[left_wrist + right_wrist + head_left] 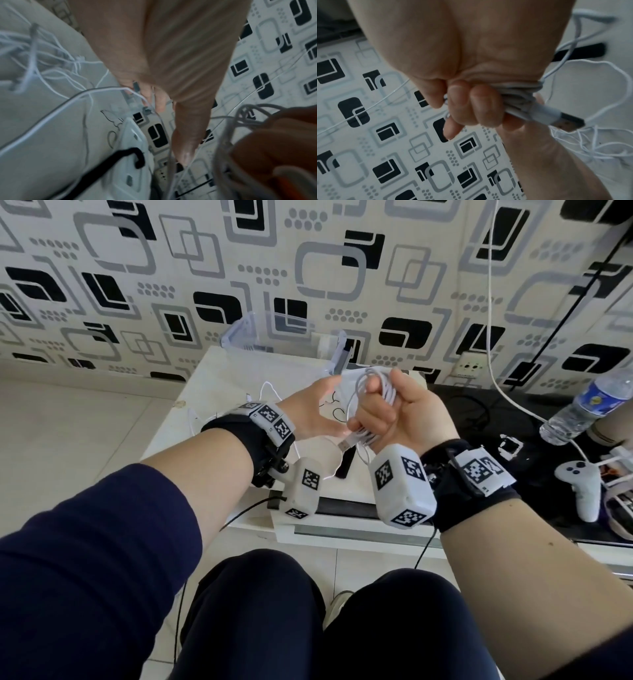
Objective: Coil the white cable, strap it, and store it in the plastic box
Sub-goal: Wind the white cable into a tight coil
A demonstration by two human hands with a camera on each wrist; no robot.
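Coiling approx. done: right hand (387, 412) grips cable (375, 386) bundle, plug (563, 121) protruding. Left hand (313, 409) spread wide, empty. Strap (580, 53) unused; box (239, 335) behind hands, not yet loaded.

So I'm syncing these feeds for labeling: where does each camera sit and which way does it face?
Head: on the head, looking down over both forearms at the right hand gripping the coiled white cable, left hand open beside it, plastic box behind.
Left wrist: along the left hand's straight fingers toward the table.
Right wrist: along the palm at fingers curled round the coil, USB plug protruding.
Shared: all three show the coil.
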